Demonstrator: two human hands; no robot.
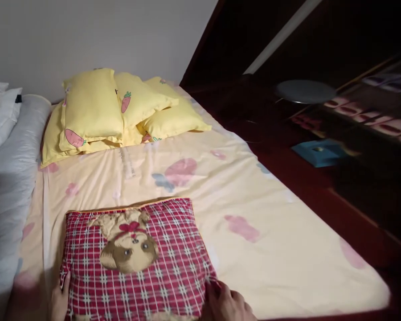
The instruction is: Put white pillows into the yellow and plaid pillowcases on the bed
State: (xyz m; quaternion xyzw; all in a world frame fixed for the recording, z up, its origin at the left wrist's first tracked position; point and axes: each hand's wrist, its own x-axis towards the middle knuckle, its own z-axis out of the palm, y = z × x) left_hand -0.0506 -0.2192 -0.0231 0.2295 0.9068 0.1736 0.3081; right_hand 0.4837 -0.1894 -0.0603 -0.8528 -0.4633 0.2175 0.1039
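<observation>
A red plaid cushion [173, 258] with a printed animal's face lies flat on the bed, the picture upside down from where I look. My left hand [59, 299] is at its left edge, thumb on top and the other fingers mostly hidden. On the right edge, near the lower corner, my right hand [230, 304] has its fingers curled round the fabric. Under the cushion spreads a cream bedsheet [280, 249] with pink and blue prints.
Several yellow pillows [90, 107] with carrot prints are piled at the bed's head against the grey wall [96, 31]. A pale rolled mattress or quilt [10, 196] runs along the left. Right of the bed are a round stool [305, 90], a blue box [321, 152] and a rack with slippers [387, 122].
</observation>
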